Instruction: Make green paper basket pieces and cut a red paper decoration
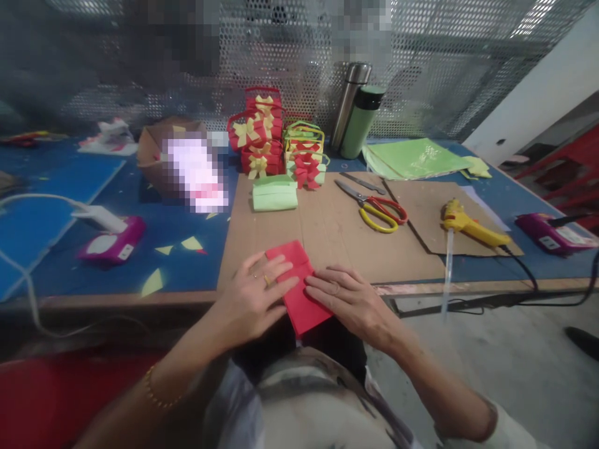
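red paper (pixel 304 312): folded, set slantwise between the two hands at the front edge of the blue worktable (pixel 182 274); upper end over the cardboard sheet (pixel 327 227), lower end projecting past the edge toward the lap.

left hand (pixel 255 293): unclenched, fingers spread over the paper's left side. right hand (pixel 350 299): fingers extended, tips on the paper's right side; thumb hidden, cannot tell whether it pinches.

surroundings: light green folded piece (pixel 275 194) on the cardboard sheet, beyond the red paper. red boxes (pixel 255 140) with yellow bows, stacked behind it. scissors (pixel 368 201) to the right, handles red and yellow. yellow glue gun (pixel 472 229) on a smaller cardboard piece (pixel 423 209); clear stick (pixel 449 259) extends from it toward the front. green bottle (pixel 359 128) stands beside a steel flask (pixel 344 106) near the mesh panel. pale yellow scraps (pixel 152 282) at left.
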`<state>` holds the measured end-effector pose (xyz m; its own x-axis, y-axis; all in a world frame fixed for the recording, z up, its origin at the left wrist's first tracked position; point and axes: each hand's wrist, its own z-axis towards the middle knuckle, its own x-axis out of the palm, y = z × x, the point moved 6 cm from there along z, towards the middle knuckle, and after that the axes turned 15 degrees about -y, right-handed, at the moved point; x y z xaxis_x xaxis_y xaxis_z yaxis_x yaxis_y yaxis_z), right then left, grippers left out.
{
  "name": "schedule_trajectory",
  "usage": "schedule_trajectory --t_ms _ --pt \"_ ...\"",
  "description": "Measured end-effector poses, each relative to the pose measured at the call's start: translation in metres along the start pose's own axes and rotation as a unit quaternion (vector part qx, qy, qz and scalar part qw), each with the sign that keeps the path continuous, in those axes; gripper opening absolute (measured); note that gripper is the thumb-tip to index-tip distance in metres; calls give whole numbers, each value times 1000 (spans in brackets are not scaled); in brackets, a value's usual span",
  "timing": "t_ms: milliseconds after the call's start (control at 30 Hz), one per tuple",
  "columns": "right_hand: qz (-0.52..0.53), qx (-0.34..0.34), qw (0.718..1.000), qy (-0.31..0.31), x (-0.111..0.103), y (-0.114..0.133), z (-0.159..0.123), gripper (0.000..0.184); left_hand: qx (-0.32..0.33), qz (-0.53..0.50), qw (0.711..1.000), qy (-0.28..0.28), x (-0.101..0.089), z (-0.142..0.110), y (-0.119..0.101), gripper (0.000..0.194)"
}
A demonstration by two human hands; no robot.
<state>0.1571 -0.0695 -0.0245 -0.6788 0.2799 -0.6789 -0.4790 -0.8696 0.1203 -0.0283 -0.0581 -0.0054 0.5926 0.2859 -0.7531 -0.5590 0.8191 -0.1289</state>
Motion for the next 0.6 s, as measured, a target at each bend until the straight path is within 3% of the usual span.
schedule_trajectory --t_ms 233,367,500,600 --pt "-55 -9 998 -9 3 -3 5 39 26 14 999 -25 18 10 19 35" --pt "-25 23 999 6 7 -10 4 39 8 -7 1000 18 15 10 20 37" --pt "18 47 999 -14 4 -14 6 34 -9 -12 998 56 8 4 12 57" --pt "44 80 996 -19 2 -18 8 31 -7 -12 998 61 8 4 8 52"
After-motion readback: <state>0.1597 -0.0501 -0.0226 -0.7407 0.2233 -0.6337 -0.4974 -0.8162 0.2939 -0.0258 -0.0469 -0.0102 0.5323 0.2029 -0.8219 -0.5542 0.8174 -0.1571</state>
